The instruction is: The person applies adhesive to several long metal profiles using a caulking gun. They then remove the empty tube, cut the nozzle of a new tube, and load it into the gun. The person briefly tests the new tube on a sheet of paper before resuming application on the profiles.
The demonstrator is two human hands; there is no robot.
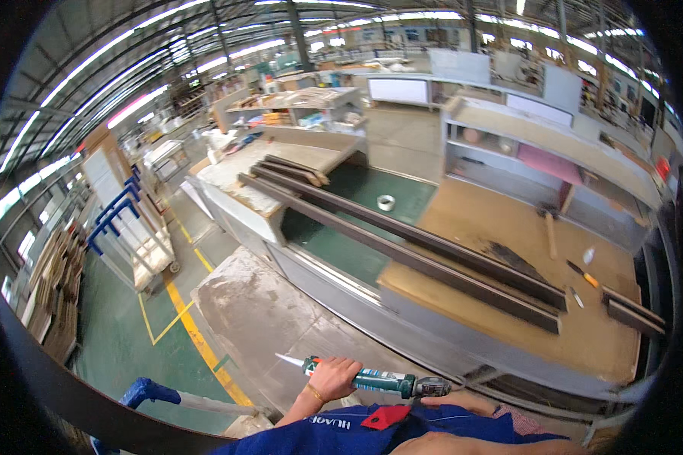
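My left hand [334,380] is wrapped around the front of a green sealant cartridge [381,382] in a caulking gun [432,387]. The white nozzle [289,359] points left, low in front of my body. At the gun's rear end is my right hand [458,401], partly hidden by the gun and my clothing, so its grip is unclear. Beyond the gun, two long dark brown profiles [410,250] lie side by side from the left worktable [227,170] across a gap to the brown-topped bench [597,347]. Several shorter profiles [290,168] rest at their far end.
A hammer [550,233], an orange-handled knife [583,274], a small blade [576,297] and short profile pieces [632,313] lie on the brown bench. A white tape roll [385,202] sits on the green surface between. Left are a trolley with blue-padded rails [114,216] and stacked boards [51,284].
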